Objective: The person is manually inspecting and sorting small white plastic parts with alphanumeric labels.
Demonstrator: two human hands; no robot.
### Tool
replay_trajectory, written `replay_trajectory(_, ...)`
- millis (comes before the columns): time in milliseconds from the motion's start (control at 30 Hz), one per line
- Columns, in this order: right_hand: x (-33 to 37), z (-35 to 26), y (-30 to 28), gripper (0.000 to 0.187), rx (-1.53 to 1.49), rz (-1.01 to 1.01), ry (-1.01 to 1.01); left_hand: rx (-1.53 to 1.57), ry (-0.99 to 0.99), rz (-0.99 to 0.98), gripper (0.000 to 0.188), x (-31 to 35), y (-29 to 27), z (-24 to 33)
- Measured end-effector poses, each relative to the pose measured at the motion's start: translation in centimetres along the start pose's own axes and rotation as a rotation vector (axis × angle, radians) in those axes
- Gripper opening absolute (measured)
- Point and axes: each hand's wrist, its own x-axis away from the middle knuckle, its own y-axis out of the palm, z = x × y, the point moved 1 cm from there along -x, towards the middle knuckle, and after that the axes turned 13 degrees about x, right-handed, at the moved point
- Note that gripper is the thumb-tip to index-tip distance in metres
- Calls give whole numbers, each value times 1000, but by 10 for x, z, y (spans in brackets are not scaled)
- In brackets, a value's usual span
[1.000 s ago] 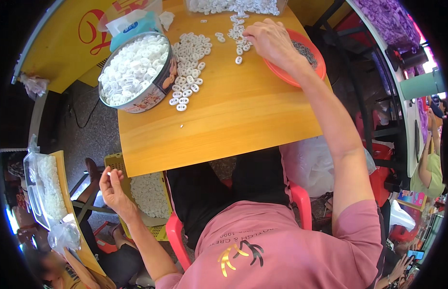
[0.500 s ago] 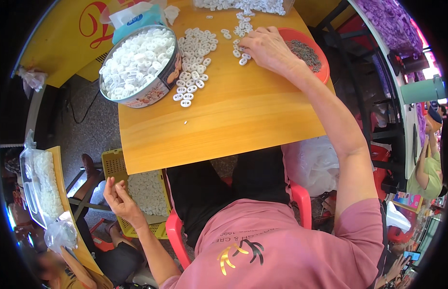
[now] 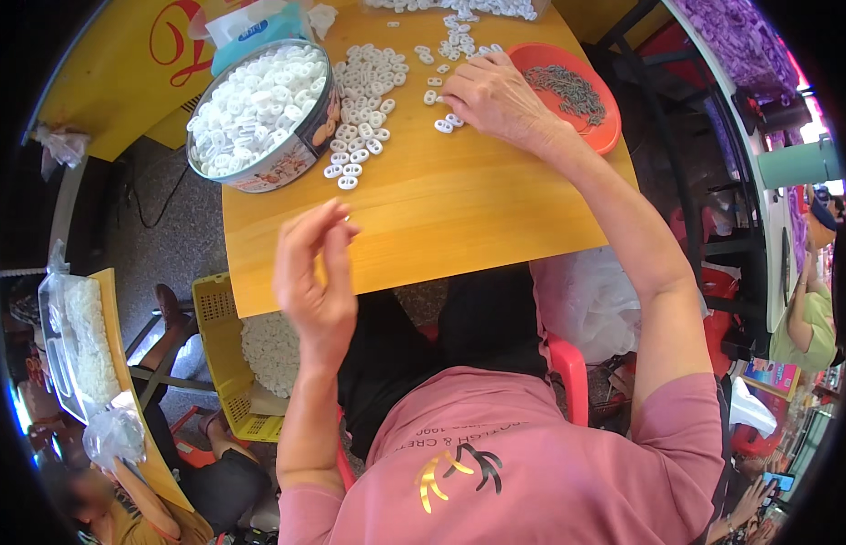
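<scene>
My right hand (image 3: 496, 98) rests low over the table at the left rim of a red bowl (image 3: 607, 138). Its fingers are curled down, and what they hold, if anything, is hidden. Beside the fingertips lie small white oval plastic pieces with two holes (image 3: 443, 125). Inside the bowl is a heap of thin dark metal pieces (image 3: 568, 89). My left hand (image 3: 316, 282) is raised over the near left edge of the table, thumb and bent fingers apart, with nothing visible between them. A cluster of the same white pieces (image 3: 368, 77) lies beyond it.
A round tin (image 3: 259, 173) heaped with white pieces stands at the left of the wooden table (image 3: 441, 209), before a tissue pack (image 3: 255, 34). A clear container (image 3: 496, 7) is at the far edge. A yellow crate (image 3: 218, 341) sits below left; another person (image 3: 150, 509) is beyond.
My left hand has risen from beside the crate, moving right and up to the table edge. My right hand has shifted slightly left and nearer, and the white pieces beside it lie differently.
</scene>
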Motion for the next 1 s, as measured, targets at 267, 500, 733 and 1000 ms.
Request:
replay_trajectory(267,10,-19,-54,22,-993,-354,600,85,-9,-129,20,-41,62,-29)
replay_trajectory(500,35,-34,-69,24,-1444,-381,686,281,-286,-154,18,-45,83,-36)
replay_trajectory(733,56,-55,-54,19,-1247,-144,646,412,-533,-160,18,-38,84,-45)
replay_trajectory(1000,68,-51,-63,15,-1071,-26,620,489,-570,-146,19,-32,94,-46)
